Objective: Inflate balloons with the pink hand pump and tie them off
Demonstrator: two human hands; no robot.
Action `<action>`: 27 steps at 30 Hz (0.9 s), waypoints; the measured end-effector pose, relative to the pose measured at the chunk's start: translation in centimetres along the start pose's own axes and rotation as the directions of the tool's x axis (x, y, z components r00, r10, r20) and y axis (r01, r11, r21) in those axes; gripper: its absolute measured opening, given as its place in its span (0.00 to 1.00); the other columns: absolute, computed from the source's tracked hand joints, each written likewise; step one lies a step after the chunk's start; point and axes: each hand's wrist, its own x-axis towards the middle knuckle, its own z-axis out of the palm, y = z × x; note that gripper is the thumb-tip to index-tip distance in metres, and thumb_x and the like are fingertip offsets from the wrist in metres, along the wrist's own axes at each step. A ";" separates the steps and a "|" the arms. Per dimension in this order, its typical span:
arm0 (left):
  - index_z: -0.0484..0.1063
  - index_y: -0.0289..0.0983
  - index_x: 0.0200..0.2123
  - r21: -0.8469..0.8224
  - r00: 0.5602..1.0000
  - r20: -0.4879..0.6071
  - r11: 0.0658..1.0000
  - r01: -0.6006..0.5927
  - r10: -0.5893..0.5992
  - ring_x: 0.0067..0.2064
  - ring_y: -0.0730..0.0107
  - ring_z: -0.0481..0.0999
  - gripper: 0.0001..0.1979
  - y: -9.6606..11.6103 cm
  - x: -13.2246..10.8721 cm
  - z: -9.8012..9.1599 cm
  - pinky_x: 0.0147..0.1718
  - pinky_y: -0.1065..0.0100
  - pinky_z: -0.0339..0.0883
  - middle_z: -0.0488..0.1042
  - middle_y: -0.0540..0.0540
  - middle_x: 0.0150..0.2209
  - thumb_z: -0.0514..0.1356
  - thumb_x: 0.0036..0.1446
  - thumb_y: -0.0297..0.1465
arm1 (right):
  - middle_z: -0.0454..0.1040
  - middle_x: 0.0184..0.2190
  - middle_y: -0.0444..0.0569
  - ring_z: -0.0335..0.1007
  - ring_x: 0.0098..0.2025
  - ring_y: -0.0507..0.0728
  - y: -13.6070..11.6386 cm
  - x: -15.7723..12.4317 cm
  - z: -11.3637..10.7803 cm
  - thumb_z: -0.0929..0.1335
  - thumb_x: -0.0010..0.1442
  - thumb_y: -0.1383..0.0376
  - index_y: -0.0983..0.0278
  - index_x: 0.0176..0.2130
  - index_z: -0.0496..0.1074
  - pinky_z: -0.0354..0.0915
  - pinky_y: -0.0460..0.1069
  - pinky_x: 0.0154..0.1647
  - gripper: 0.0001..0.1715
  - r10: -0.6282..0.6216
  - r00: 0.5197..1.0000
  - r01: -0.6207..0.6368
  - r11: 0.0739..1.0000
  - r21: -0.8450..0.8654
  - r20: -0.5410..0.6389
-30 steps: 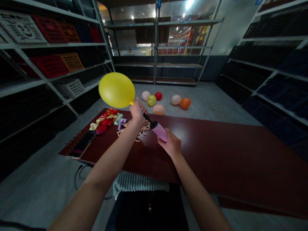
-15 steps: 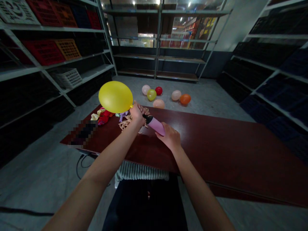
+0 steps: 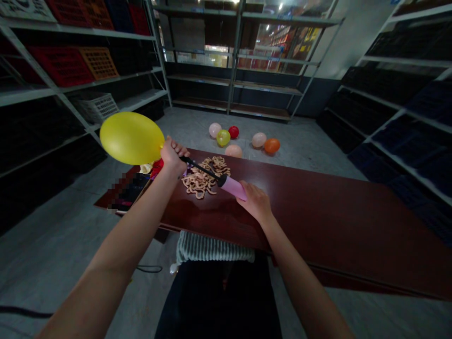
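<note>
My left hand (image 3: 173,154) is closed around the upper end of a hand balloon pump, where the neck of an inflated yellow balloon (image 3: 131,138) meets it. The fingers hide the nozzle. My right hand (image 3: 256,201) wraps the pink barrel of the balloon pump (image 3: 233,188). Between the hands the pump's black rod (image 3: 203,168) is drawn well out. Beneath it, a heap of beige, curly uninflated balloons or similar pieces (image 3: 199,181) lies on the dark red table (image 3: 300,212). Red and pale uninflated balloons (image 3: 146,168) show partly behind my left wrist.
A dark, partly pixelated flat object (image 3: 132,190) lies at the table's left end. On the floor beyond are several inflated balloons, including an orange balloon (image 3: 271,146) and a red balloon (image 3: 233,132). Shelves with crates (image 3: 60,63) stand left; a metal rack (image 3: 233,84) stands behind.
My left hand has moved left with the yellow balloon, away from my right hand. The pump has lengthened and its black rod now shows. More of the beige heap is visible.
</note>
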 end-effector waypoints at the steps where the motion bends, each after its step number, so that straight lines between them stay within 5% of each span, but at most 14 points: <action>1: 0.47 0.39 0.23 0.003 1.000 -0.004 1.000 -0.002 0.002 0.12 0.79 0.48 0.25 0.7 -0.1 0.2 0.13 0.73 0.47 0.47 0.58 0.14 0.51 0.72 0.37 | 0.80 0.40 0.49 0.76 0.39 0.58 -0.1 0.0 0.0 0.71 0.59 0.64 0.63 0.55 0.70 0.65 0.50 0.39 0.25 -0.001 1.000 0.001 1.000 0.010 -0.001; 6: 0.46 0.39 0.23 0.054 1.000 0.021 0.998 -0.008 0.007 0.12 0.79 0.48 0.25 1.5 -0.9 2.4 0.13 0.73 0.47 0.47 0.58 0.13 0.49 0.74 0.37 | 0.80 0.43 0.51 0.77 0.40 0.59 0.0 -0.1 0.2 0.71 0.58 0.64 0.64 0.56 0.69 0.67 0.50 0.40 0.26 0.014 0.999 -0.011 0.997 0.077 -0.040; 15: 0.49 0.39 0.22 0.117 0.993 0.089 0.989 -0.090 0.080 0.13 0.81 0.47 0.27 -3.9 -2.2 7.5 0.14 0.74 0.44 0.47 0.57 0.14 0.51 0.73 0.43 | 0.80 0.42 0.52 0.77 0.39 0.60 1.4 -0.3 0.5 0.72 0.56 0.62 0.64 0.55 0.69 0.68 0.51 0.38 0.27 0.207 0.973 -0.193 0.972 0.132 -0.105; 23: 0.51 0.39 0.19 0.239 0.992 0.121 0.969 -0.056 0.028 0.12 0.78 0.48 0.27 -13.0 -4.6 7.2 0.13 0.72 0.45 0.47 0.57 0.13 0.52 0.72 0.39 | 0.80 0.44 0.53 0.78 0.41 0.61 1.8 -0.3 0.6 0.71 0.57 0.60 0.64 0.56 0.69 0.68 0.51 0.39 0.28 0.299 0.948 -0.276 0.943 0.183 -0.109; 27: 0.52 0.39 0.18 0.207 0.993 0.118 0.978 -0.039 0.015 0.12 0.78 0.48 0.28 -14.5 -4.6 6.3 0.13 0.72 0.45 0.47 0.57 0.13 0.54 0.72 0.40 | 0.80 0.45 0.53 0.77 0.42 0.61 1.9 -0.4 0.6 0.71 0.57 0.60 0.63 0.57 0.68 0.67 0.51 0.39 0.29 0.304 0.948 -0.286 0.942 0.174 -0.091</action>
